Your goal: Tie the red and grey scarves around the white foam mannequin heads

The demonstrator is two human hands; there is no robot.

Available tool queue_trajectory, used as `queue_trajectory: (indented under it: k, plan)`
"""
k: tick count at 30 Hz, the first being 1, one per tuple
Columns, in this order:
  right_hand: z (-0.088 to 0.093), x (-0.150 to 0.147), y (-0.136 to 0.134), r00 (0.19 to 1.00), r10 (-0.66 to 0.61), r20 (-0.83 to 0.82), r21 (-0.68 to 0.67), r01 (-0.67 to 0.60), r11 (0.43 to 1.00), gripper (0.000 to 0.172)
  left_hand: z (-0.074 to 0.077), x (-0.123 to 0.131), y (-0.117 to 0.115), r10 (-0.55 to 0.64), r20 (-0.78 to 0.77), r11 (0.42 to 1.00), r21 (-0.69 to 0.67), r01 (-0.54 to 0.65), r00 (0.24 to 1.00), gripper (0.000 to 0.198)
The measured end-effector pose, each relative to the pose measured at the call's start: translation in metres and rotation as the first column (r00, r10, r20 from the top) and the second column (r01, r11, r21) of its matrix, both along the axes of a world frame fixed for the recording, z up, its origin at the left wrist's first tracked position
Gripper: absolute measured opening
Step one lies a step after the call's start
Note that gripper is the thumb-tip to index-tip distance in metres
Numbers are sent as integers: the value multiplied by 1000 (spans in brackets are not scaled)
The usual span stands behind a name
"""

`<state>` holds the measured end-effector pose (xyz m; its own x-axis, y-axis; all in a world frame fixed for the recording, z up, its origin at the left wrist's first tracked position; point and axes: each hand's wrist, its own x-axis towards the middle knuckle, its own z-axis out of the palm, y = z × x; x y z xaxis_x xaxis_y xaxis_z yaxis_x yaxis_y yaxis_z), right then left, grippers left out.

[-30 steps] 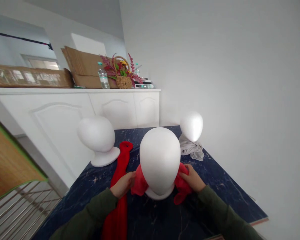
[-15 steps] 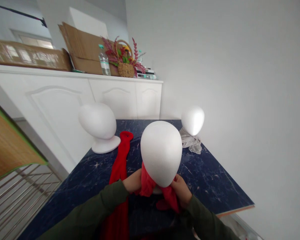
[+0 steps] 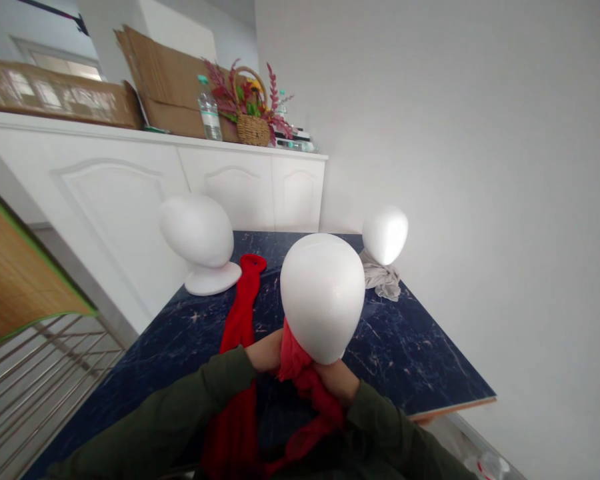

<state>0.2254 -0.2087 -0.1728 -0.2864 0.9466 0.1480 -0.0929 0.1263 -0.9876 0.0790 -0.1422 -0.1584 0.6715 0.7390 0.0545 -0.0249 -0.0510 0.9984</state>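
A smooth white mannequin head (image 3: 323,293) stands close in front of me. Around the lower part of it goes a coral-red scarf (image 3: 294,357), its loose end trailing toward me. My left hand (image 3: 269,351) is closed on the scarf at the left of the neck, fingertips behind the cloth. Under the chin my right hand (image 3: 339,380) reaches leftward and grips the scarf, its fingertips hidden by the head and fabric. A brighter red scarf (image 3: 240,320) lies lengthwise on the dark blue marbled table (image 3: 400,353), left of the head, partly beneath my left forearm.
A bare white mannequin head (image 3: 197,230) stands at back left. Another head (image 3: 385,233), with a grey scarf (image 3: 380,277) round its neck, is at back right. Beyond are a white cabinet (image 3: 235,190), a bottle (image 3: 209,110) and a flower basket (image 3: 253,129). A metal rack (image 3: 70,360) stands left.
My right hand has moved left from beside the neck to under the chin. The coral-red scarf's loose end now trails down toward me. The view has shifted slightly.
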Motion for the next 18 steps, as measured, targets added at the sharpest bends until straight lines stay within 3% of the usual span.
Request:
queue_trajectory:
  k: [3, 6, 9, 12, 15, 18]
  plan:
    - [-2, -9, 8, 917, -79, 392, 312, -52, 949, 38, 3, -1, -2, -42, -34, 999, 12, 42, 999, 23]
    - [-4, -13, 7, 741, -198, 641, 450, -154, 880, 37, 3, -1, -2, -95, -33, 995, -19, 94, 995, 32]
    - [-3, -16, -1, 629, -254, 735, 466, -196, 863, 41, 0, 0, 1, -155, -51, 988, 20, 156, 987, 37]
    - [3, -18, -9, 562, -287, 776, 432, -143, 890, 53, -5, 1, 1, -157, -96, 980, 105, 166, 983, 36]
    - [12, -17, -12, 443, -323, 836, 376, -35, 926, 58, -6, 3, -7, 2, -159, 981, 194, 29, 987, 38]
    - [18, -14, -9, 327, -373, 868, 374, 62, 925, 54, -3, 8, -16, 184, -184, 963, 229, -140, 966, 40]
